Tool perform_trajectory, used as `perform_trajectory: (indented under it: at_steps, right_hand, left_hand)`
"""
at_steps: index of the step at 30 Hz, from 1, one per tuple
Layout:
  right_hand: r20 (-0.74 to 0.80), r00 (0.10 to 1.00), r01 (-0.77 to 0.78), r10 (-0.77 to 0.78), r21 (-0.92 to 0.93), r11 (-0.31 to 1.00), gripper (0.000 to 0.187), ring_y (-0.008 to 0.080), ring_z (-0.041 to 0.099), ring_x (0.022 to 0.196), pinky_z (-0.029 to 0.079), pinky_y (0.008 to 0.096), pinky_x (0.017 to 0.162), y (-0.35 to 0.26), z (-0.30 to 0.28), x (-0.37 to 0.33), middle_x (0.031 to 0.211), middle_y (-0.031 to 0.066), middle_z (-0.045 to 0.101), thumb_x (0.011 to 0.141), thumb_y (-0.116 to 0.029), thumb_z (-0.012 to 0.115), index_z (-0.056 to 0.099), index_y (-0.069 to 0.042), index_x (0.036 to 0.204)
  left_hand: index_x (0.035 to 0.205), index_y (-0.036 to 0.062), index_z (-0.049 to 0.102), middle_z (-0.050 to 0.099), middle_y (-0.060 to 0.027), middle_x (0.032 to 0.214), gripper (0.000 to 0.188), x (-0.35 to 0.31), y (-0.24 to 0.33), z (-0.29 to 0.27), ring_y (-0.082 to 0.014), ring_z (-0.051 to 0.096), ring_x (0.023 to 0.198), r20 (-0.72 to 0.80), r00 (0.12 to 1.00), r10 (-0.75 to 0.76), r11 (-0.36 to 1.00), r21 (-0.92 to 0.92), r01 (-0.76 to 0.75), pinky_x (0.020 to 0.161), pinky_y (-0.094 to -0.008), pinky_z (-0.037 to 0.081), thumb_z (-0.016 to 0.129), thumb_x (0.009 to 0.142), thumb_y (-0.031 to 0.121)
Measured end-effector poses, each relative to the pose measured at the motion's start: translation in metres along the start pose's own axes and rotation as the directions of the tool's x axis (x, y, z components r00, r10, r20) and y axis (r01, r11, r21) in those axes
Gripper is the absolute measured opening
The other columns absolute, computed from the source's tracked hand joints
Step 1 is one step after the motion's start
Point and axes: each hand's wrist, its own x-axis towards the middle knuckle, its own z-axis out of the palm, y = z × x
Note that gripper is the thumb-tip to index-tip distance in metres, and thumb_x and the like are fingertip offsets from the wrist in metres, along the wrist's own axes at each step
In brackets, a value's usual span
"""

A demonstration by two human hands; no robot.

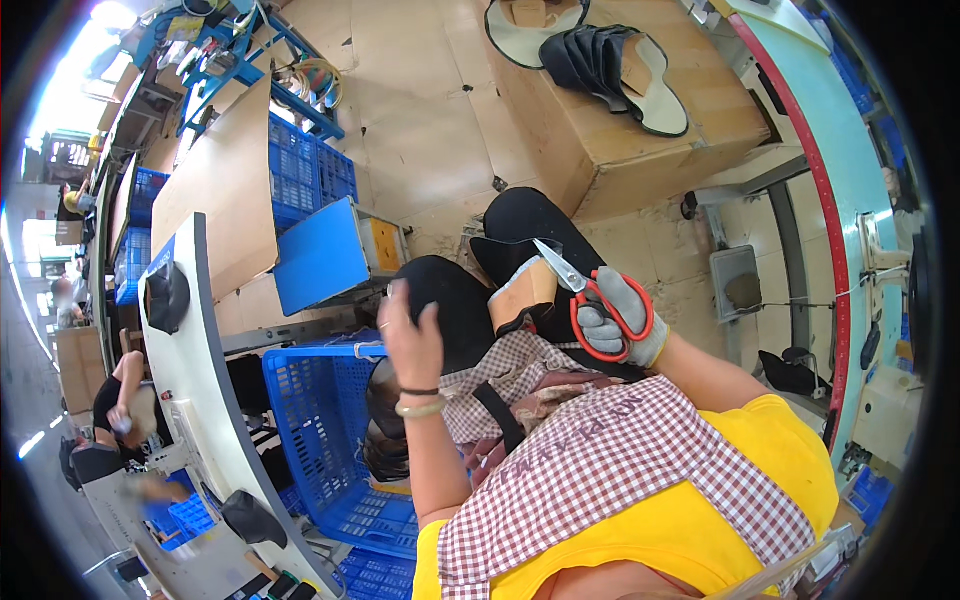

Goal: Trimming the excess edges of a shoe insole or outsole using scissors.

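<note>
Scissors [600, 300] with red-orange loop handles and bright steel blades sit clamped in the gloved right hand [622, 325], fingers threaded through the loops and the blades parted, tips aimed up and to the left over a shoe piece [522, 292] resting on the seated worker's lap. That piece, tan on its broad face and black along its edge, looks stiff and flat-sided, like a cut section of upper or lining; whether any trimming on it is finished cannot be told, though the parted blades beside it suggest the cutting is under way rather than complete. The bare left hand [412, 338], wearing a pale bangle and a dark band at the wrist, is raised apart from the right, fingers loosely curled and gripping nothing that can be made out. Below it stands a blue plastic crate [320, 420] with perforated walls holding dark shoe parts. A cardboard box [640, 150] ahead carries a fanned stack of black pieces and pale insole shapes. A checked apron covers a yellow shirt, and black trousers show beneath the work.
</note>
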Motion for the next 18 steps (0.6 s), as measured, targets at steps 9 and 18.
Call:
perform_trajectory:
  at_steps: [9, 18]
  right_hand:
    - [0.241, 0.962, -0.099, 0.127, -0.124, 0.987, 0.066, 0.0111, 0.036, 0.049, 0.033, 0.0235, 0.045, 0.001, -0.01, -0.032, 0.077, 0.0048, 0.054, 0.088, -0.07, 0.035, 0.043, -0.017, 0.126]
    - [0.275, 0.948, -0.148, 0.163, -0.072, 0.986, 0.073, 0.0085, 0.035, 0.05, 0.033, 0.0212, 0.045, 0.004, -0.014, -0.026, 0.075, 0.0038, 0.052, 0.088, -0.07, 0.037, 0.034, -0.019, 0.14]
  left_hand:
    - [0.109, -0.0027, 0.058, 0.064, -0.0096, 0.097, 0.041, -0.001, 0.018, 0.082, -0.0145, 0.059, 0.087, 0.621, 0.784, 0.02, 0.764, -0.515, 0.389, 0.079, -0.0278, 0.048, 0.075, 0.079, 0.018]
    - [0.103, -0.0031, 0.059, 0.064, -0.0064, 0.089, 0.035, 0.002, 0.013, 0.089, -0.0115, 0.057, 0.08, 0.583, 0.813, -0.015, 0.793, -0.488, 0.364, 0.074, -0.026, 0.048, 0.074, 0.08, 0.019]
